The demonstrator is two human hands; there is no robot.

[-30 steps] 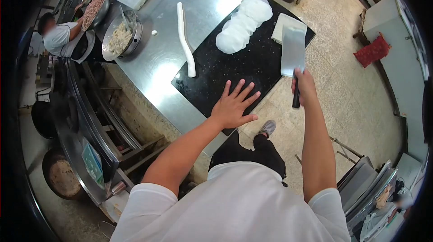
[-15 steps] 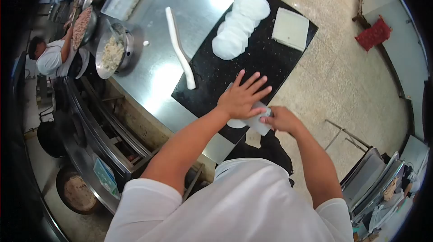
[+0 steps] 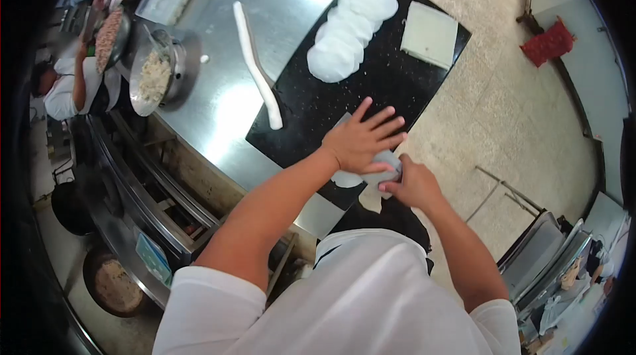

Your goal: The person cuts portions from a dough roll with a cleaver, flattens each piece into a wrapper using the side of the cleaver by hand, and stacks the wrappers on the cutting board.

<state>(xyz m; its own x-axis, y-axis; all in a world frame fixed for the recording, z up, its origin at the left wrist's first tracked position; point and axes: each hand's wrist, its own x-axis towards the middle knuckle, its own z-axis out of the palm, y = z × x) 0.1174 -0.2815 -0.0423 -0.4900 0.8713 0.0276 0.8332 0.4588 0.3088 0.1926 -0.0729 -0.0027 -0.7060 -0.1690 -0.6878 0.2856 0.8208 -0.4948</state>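
My left hand [image 3: 363,142] lies flat with its fingers spread over a broad, pale grey blade [image 3: 386,158] on the black board. Closed around the near right end of this blade is my right hand [image 3: 412,183], which hides any handle. A thin white dough round [image 3: 346,179] shows partly by the left wrist, near the board's front edge. Farther up the board, overlapping white dough wrappers [image 3: 336,53] lie in a row. To the left, a long white dough rope [image 3: 250,57] spans the steel table and the board's edge.
A square, off-white stack [image 3: 429,34] sits on the board [image 3: 291,106] at upper right. On the steel table [image 3: 205,116] are a metal bowl of pale filling [image 3: 154,77] and a small dough bit [image 3: 205,59]. A person in white [image 3: 66,87] works at far left beside pinkish filling [image 3: 108,40].
The blade has turned slightly under my left hand, and my right hand has shifted a little with it. The camera view has moved slightly. The wrappers and dough rope keep their places.
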